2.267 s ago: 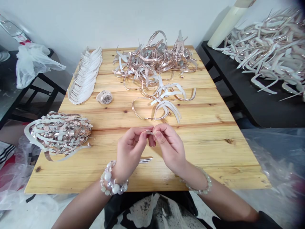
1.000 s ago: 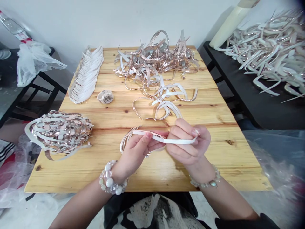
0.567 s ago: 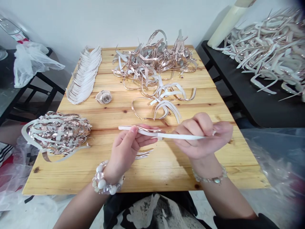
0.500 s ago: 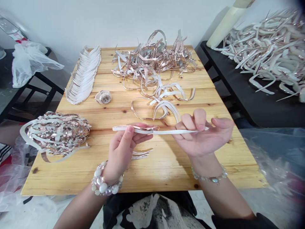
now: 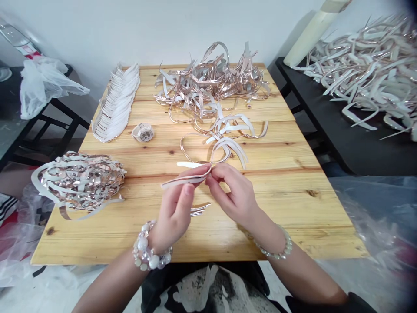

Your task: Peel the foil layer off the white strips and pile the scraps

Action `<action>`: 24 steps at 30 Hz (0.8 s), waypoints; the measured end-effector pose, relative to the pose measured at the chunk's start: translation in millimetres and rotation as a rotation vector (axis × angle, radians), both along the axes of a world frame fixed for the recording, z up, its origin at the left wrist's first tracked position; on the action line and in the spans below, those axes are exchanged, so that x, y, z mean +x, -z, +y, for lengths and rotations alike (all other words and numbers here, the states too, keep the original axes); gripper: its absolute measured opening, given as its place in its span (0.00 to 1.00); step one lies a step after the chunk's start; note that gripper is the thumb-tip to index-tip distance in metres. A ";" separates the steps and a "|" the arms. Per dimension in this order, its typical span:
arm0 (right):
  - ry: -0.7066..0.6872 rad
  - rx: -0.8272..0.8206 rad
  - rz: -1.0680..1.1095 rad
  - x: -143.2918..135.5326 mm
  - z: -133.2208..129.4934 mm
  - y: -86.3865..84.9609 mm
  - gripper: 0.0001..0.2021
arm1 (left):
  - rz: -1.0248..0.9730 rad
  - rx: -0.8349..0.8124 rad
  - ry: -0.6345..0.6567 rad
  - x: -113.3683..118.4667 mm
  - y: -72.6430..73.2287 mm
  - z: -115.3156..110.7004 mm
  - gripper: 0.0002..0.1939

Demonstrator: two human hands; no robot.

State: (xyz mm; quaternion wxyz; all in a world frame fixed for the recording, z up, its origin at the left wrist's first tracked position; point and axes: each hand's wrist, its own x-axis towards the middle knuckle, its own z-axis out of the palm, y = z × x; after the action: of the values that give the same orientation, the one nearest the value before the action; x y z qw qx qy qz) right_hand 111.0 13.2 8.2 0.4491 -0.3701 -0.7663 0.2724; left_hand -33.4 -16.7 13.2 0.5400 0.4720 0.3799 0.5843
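My left hand (image 5: 177,211) is closed on a white and rose-gold strip (image 5: 176,182), thumb pressed against it, one end sticking out to the left. The strip bends at the fingertips, and a white end (image 5: 189,164) shows behind my left fingers. My right hand (image 5: 235,194) pinches the strip at this bend, close beside the left fingertips. Several short shiny strips (image 5: 199,210) lie on the table just beyond my left wrist. Behind the hands are loose curled strips (image 5: 233,142) and a larger tangled heap of rose-gold strips (image 5: 211,80).
A neat row of white strips (image 5: 117,102) lies at the back left, near a small roll (image 5: 143,132). A tangled bundle of strips (image 5: 81,180) sits at the left. On the black table (image 5: 342,139) at right is another large pile (image 5: 368,74). A plastic bag (image 5: 45,84) hangs left.
My right hand has moved left to meet my left fingertips. The strip stretched between the hands before is now bent back around the left fingers.
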 end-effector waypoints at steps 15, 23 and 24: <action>-0.437 -0.529 0.775 4.5 4.4 -4.7 0.11 | -0.277 -0.241 0.158 -9.7 -2.3 15.0 0.13; -0.619 -0.600 0.861 7.5 6.9 -10.1 0.15 | -0.333 -0.310 0.201 -9.4 -0.1 16.6 0.19; -0.602 -0.596 0.846 7.2 6.4 -8.9 0.15 | -0.276 -0.248 0.194 -9.6 0.9 16.3 0.21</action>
State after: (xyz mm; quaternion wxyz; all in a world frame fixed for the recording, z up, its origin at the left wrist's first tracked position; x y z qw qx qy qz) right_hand 118.1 19.5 17.1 0.4951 -0.1062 -0.4825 0.7147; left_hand -43.0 -0.4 12.3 0.6945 0.3516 0.3240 0.5377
